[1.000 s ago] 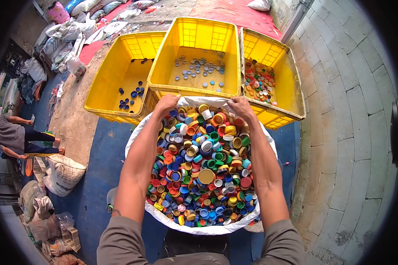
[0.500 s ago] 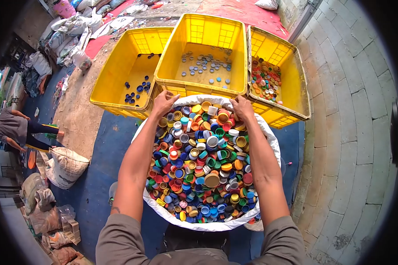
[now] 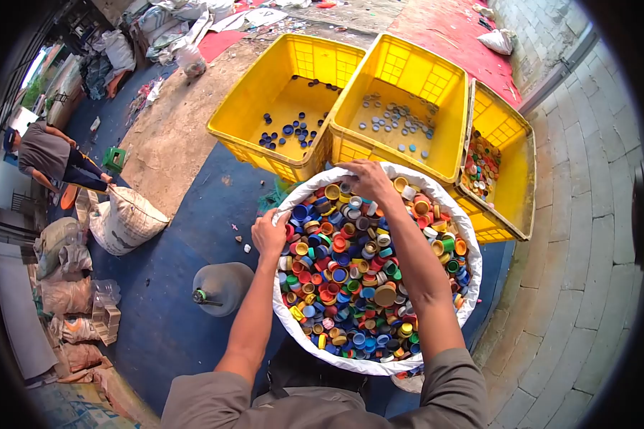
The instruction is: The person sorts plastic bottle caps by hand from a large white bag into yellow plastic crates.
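Note:
A large round white sack (image 3: 386,368) stands in front of me, its rim folded outward, filled with bottle caps (image 3: 347,286) of many colours. My left hand (image 3: 268,234) is closed on the sack's rim at its upper left. Over the far rim, my right hand (image 3: 367,180) has its fingers bent onto the white cloth; the fingertips are partly hidden. Beyond the sack stand three yellow crates: the left crate (image 3: 265,159) holds dark blue caps, the middle crate (image 3: 390,159) pale blue and grey ones, the right crate (image 3: 488,223) mostly red, orange and green ones.
A big translucent jug (image 3: 224,289) stands left of the sack on the blue floor (image 3: 186,243). Farther left are a stuffed woven sack (image 3: 129,223), a person (image 3: 46,151) and piled bags (image 3: 68,293). A grey block wall (image 3: 565,286) runs along the right.
The view has turned left, so the crates and sack appear farther right. My left hand has shifted down the sack's left rim, and my right hand has moved left along the far rim.

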Motion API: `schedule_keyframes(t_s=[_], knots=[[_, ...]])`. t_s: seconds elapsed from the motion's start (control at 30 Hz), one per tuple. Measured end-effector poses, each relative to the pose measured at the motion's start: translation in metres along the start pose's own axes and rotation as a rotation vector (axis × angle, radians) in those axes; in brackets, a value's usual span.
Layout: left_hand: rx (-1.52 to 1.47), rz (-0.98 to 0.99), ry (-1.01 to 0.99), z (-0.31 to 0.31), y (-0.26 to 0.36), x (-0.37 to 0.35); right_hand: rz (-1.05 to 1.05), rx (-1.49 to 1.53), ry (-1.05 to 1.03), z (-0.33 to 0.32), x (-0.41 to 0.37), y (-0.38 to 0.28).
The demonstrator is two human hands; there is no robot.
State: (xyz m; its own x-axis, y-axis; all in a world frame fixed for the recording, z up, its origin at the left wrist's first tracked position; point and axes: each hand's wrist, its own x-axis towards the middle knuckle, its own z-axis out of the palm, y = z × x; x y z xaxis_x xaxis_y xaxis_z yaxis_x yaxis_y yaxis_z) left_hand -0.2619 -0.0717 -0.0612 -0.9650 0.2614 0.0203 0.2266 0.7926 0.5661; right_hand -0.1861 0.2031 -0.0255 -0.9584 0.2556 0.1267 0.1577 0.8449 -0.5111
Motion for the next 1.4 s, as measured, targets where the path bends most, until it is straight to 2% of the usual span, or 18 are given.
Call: schedule_keyframes(t_s=[0.1,0.23,0.3,0.37,0.43,0.47,0.5,0.57,0.67,0.7,0.83,0.87,0.97,1.07,1.13,1.23,1.33,1.4], knots=[[-0.042,-0.084,-0.083,0.007,0.0,0.003,-0.168,-0.043,-0.064,0.061,0.022,-0.033],[-0.062,-0.102,-0.234,0.025,-0.027,0.033,-0.032,-0.185,-0.221,0.085,0.047,-0.049],[-0.856,-0.43,-0.836,0.024,-0.058,0.07,0.173,-0.097,-0.484,0.068,0.072,-0.056],[-1.208,-0.666,-1.093,0.006,-0.038,0.08,0.235,-0.106,-0.551,0.057,0.086,-0.052],[-1.422,-0.881,-1.127,0.023,-0.041,0.084,0.301,-0.21,-0.554,0.063,0.089,-0.047],[-1.435,-0.894,-1.064,0.078,-0.072,0.086,0.309,-0.171,-0.453,0.071,0.082,-0.044],[-1.367,-0.811,-0.769,0.064,-0.048,0.072,0.315,-0.13,-0.352,0.08,0.074,-0.039],[-0.663,-0.509,-0.143,0.066,-0.041,0.051,0.27,-0.115,-0.046,0.09,0.057,-0.041],[-0.56,-0.268,0.11,0.033,-0.038,0.037,0.239,0.17,0.488,0.074,0.025,-0.052],[-0.541,-0.21,0.189,0.014,-0.038,0.025,0.258,0.073,0.607,0.053,0.0,-0.062],[-0.25,-0.278,-0.119,-0.047,-0.058,-0.067,0.743,0.511,0.774,-0.017,-0.153,-0.113],[-0.253,-0.302,-0.195,-0.052,-0.07,-0.101,0.895,0.421,0.8,-0.022,-0.2,-0.12],[-0.42,-0.514,-0.397,-0.075,-0.054,-0.163,1.323,0.321,1.029,0.006,-0.339,-0.143],[-0.469,-0.554,-0.381,-0.042,-0.091,-0.186,1.77,0.634,1.191,0.07,-0.443,-0.141],[-0.626,-0.669,-0.375,-0.045,-0.074,-0.188,1.82,0.972,1.189,0.075,-0.45,-0.153],[-0.814,-0.881,-0.379,-0.046,-0.067,-0.187,1.689,1.224,1.565,0.076,-0.431,-0.149],[-0.892,-1.052,-0.305,-0.04,-0.053,-0.187,1.656,1.516,1.69,0.078,-0.435,-0.137],[-1.124,-1.113,-0.335,-0.03,-0.052,-0.183,1.699,1.687,1.602,0.079,-0.449,-0.122]])
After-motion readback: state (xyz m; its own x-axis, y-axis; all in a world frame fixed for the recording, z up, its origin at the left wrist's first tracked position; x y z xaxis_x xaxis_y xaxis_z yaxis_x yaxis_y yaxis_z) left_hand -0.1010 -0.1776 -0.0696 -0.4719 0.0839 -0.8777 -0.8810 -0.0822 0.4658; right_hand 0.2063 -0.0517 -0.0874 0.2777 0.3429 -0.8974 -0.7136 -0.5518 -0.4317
